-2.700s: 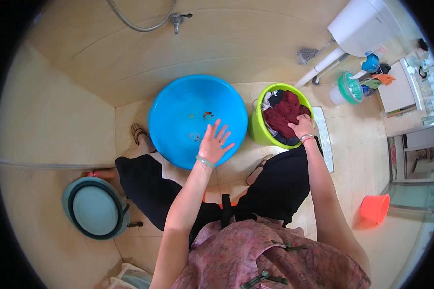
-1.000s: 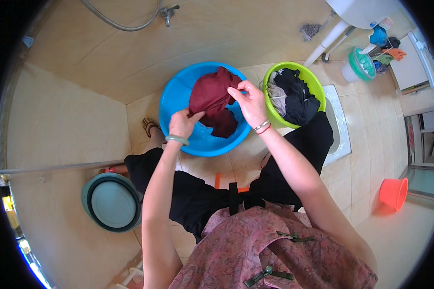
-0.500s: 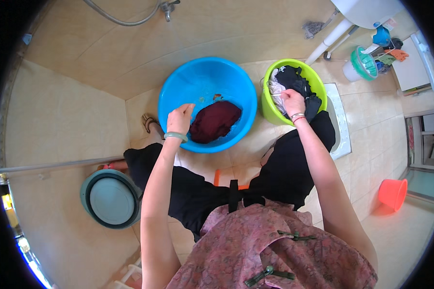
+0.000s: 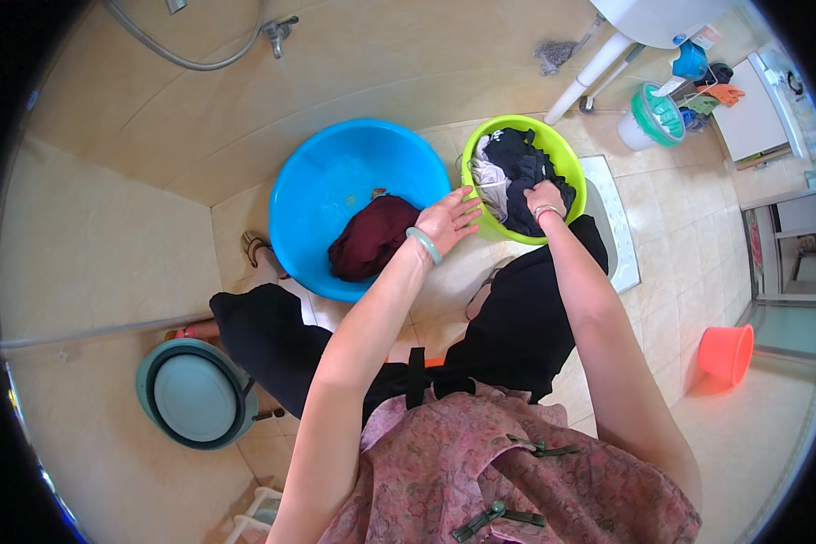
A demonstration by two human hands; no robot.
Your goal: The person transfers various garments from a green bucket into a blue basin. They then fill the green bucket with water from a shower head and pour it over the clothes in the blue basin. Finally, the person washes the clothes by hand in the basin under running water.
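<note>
My right hand (image 4: 545, 197) is down in a lime-green bucket (image 4: 571, 154), its fingers closed on a black garment (image 4: 522, 163). A pale garment (image 4: 490, 181) lies beside the black one on the bucket's left side. My left hand (image 4: 450, 220), with a jade-coloured bangle at the wrist, reaches across with its fingers spread at the bucket's left rim; whether it touches the rim I cannot tell. Behind that wrist stands a large blue basin (image 4: 313, 172) with a dark maroon garment (image 4: 372, 236) bunched on its bottom, partly covered by my left arm.
A grey-green basin (image 4: 195, 394) is at my left, a small coral-red bucket (image 4: 725, 354) at far right. A white tray-like floor fixture (image 4: 618, 208) adjoins the green bucket. Beyond are a white pipe (image 4: 589, 77), a lined waste bin (image 4: 651, 118) and a wall tap (image 4: 279, 34).
My left hand has gone from above the blue basin rightward to the green bucket's edge, its fingers spreading from a pinch. My right hand has shifted lower onto the black garment.
</note>
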